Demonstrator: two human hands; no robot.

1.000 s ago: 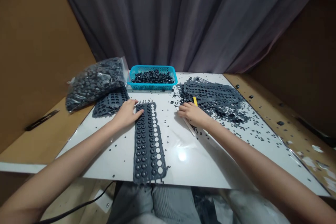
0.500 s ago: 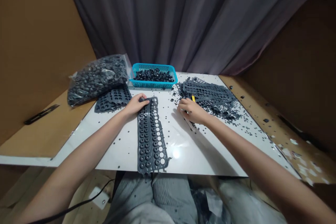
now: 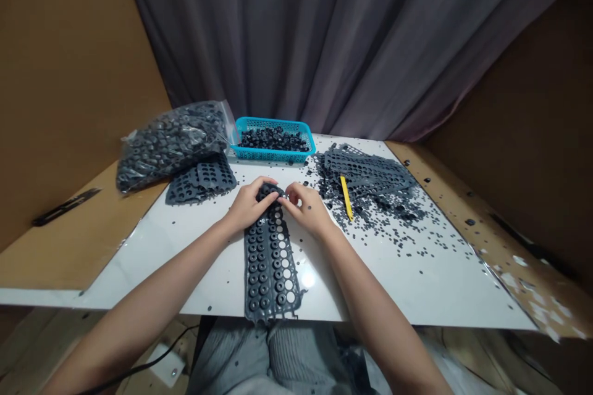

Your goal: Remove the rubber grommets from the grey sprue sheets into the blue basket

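A long dark rubber sheet (image 3: 265, 262) lies lengthwise in front of me on the white table, carrying rows of round ring-shaped parts. Open holes run down its right side. My left hand (image 3: 250, 202) grips its far end, which is curled upward, thumb on top. At the far right corner, my right hand (image 3: 303, 207) pinches the same end between thumb and fingers; whether a loose ring is also caught there is hidden. A yellow slim tool (image 3: 346, 197) rests on the table to the right of my right hand.
A blue basket (image 3: 277, 156) of black parts stands at the back. To its left, a full clear bag (image 3: 171, 145) leans on punched sheets (image 3: 201, 182). More punched sheets (image 3: 370, 170) lie right among scattered black bits (image 3: 417, 234). A dark knife-like tool (image 3: 67, 207) lies far left.
My right hand has moved left from over the yellow tool to the rubber sheet, leaving the tool on the table. The sheet's far end is now lifted and curled.
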